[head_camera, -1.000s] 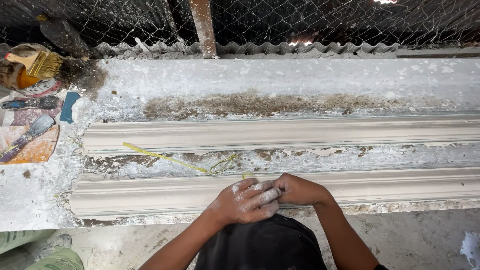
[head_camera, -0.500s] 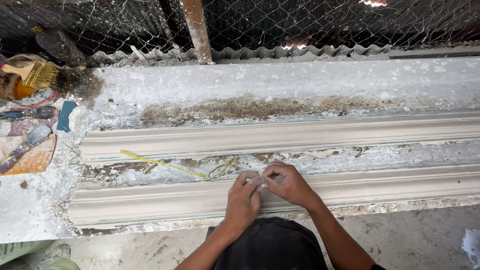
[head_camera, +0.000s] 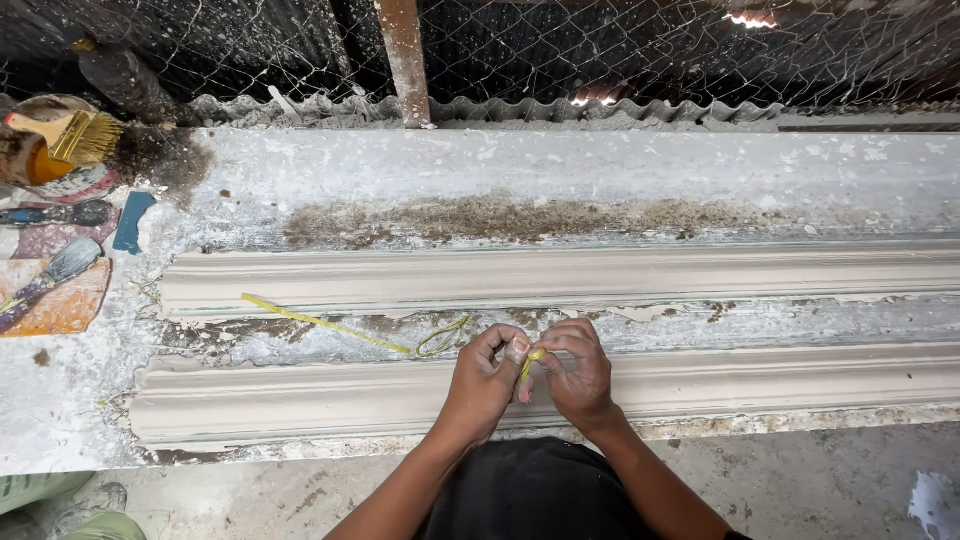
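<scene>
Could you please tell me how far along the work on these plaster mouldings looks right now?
Two long plaster mouldings already lie cast on the workbench. In hand: the left hand and right hand pinch a yellow strip over the nearer one. Both mouldings rest unlifted, with ragged plaster along their edges.

Bare forearms, no sleeves; left hand (head_camera: 484, 382), right hand (head_camera: 577, 372) plaster-dusted; black garment (head_camera: 535, 495) below.
</scene>
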